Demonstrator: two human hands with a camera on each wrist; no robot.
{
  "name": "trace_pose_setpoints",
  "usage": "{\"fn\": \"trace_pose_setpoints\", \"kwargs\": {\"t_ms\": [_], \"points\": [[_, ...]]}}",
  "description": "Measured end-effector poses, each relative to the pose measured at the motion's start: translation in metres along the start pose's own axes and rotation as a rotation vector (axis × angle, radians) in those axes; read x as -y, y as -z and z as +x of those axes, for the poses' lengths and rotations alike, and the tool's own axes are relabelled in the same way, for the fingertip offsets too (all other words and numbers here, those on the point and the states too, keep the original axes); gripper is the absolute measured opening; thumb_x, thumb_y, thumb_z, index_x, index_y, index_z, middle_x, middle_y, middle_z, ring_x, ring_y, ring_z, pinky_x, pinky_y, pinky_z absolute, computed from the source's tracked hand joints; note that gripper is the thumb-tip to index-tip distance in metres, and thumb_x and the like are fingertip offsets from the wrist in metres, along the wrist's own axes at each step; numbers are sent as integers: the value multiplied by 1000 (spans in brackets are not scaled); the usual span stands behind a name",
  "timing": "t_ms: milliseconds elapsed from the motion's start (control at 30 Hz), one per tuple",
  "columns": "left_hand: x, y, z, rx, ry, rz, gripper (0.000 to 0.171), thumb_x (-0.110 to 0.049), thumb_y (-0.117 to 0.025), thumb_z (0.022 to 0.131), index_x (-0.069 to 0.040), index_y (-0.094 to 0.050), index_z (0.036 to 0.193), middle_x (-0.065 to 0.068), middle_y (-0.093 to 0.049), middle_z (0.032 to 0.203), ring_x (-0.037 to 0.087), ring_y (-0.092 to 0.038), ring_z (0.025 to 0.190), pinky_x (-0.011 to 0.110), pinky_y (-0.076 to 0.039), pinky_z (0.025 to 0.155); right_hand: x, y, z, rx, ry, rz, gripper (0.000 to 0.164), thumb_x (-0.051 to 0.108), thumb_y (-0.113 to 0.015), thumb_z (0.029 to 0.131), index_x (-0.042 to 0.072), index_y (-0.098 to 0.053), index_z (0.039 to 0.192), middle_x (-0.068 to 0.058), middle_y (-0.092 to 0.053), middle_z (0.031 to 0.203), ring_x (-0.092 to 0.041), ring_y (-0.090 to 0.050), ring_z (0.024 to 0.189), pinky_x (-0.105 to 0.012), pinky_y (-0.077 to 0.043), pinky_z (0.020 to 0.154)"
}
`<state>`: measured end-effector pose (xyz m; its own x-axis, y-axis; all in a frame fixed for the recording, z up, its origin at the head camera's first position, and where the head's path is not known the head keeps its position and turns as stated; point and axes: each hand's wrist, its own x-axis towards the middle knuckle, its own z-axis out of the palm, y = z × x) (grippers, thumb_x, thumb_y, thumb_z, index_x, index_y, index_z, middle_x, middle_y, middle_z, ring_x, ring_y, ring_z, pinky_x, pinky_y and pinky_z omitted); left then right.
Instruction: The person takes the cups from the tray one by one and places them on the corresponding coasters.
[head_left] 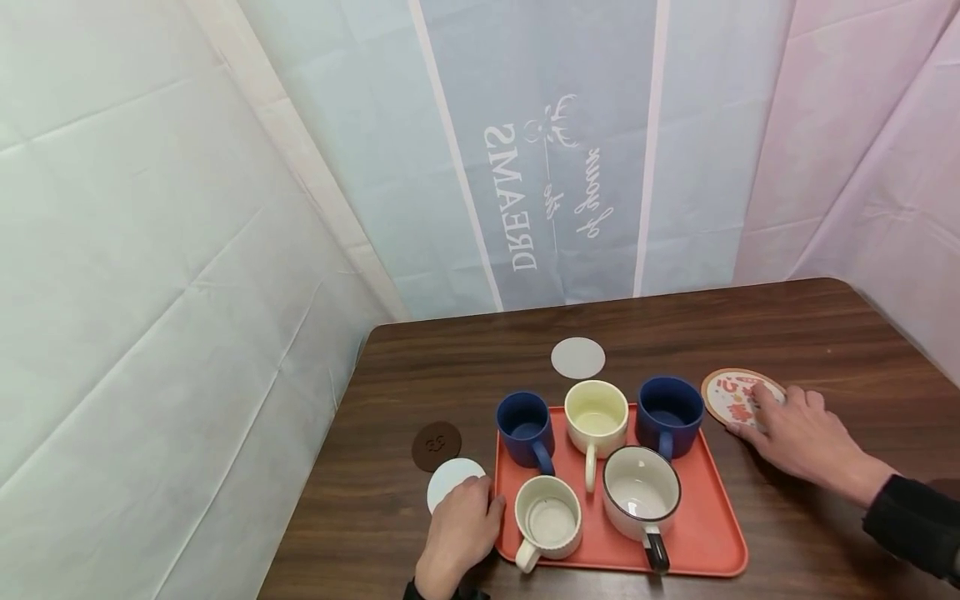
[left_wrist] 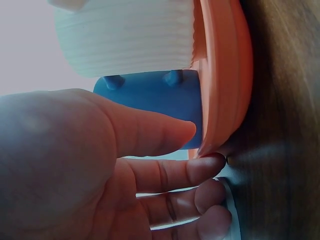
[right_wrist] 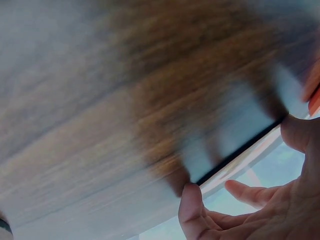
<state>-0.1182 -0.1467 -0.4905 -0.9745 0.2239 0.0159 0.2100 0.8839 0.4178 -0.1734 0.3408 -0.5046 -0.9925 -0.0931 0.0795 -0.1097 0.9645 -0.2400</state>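
Observation:
On the table's right, my right hand grips a round printed coaster by its edge, thumb and fingers spread apart. The right wrist view has the coaster's dark edge running between thumb and fingertip. My left hand rests at the left rim of the orange tray, its fingers fairly straight over a white round coaster. In the left wrist view the thumb stands in front of a blue mug. Beside that hand on the tray is a ribbed white mug.
A cream mug, another blue mug and a white pot with a black handle also stand on the tray. A brown coaster lies left; a white disc lies behind. Fabric curtains border the table.

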Motion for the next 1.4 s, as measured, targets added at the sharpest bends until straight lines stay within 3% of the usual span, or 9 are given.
{"fn": "trace_pose_setpoints", "kwargs": {"t_ms": [233,400,600,1000,1233,1400], "points": [[0,-1,3,8,3,4,15,-23,-71,99,-11,-70,90,-4,-52,74,13,-50,63,36,-43,59,-8,7,-1,34,-3,30,81,50,-77,93,-15,-46,131,-52,-47,110,-70,-45,100,-73,-46,71],[0,-1,1,14,9,-2,15,-23,-70,99,-12,-69,89,-4,-53,75,14,-53,64,37,-44,59,-13,11,-2,60,31,53,75,41,-79,94,-13,-44,132,-53,-47,116,-72,-44,104,-75,-44,76],[0,0,1,2,4,-4,14,-23,-71,99,-13,-69,89,-4,-54,76,16,-57,67,39,-47,61,-10,7,2,33,63,66,61,29,-81,92,-10,-49,127,-51,-50,116,-70,-45,107,-76,-42,80],[-1,-1,1,-5,-3,-4,15,-23,-71,99,-13,-69,87,-5,-54,75,16,-57,67,39,-47,61,-5,7,17,31,81,41,65,28,-82,92,-14,-49,129,-48,-52,108,-66,-50,100,-73,-45,78],[-1,-1,2,-4,4,0,19,-24,-71,99,-14,-66,83,-5,-52,75,15,-55,66,38,-45,60,-3,9,25,17,113,54,64,27,-82,92,-14,-50,128,-48,-54,109,-64,-52,100,-73,-45,80],[0,-1,2,-5,6,-1,20,-24,-70,99,-15,-65,82,-5,-52,74,15,-55,66,38,-45,61,-1,9,30,52,94,66,68,29,-81,92,-15,-48,132,-50,-51,113,-64,-50,102,-74,-45,81]]}}
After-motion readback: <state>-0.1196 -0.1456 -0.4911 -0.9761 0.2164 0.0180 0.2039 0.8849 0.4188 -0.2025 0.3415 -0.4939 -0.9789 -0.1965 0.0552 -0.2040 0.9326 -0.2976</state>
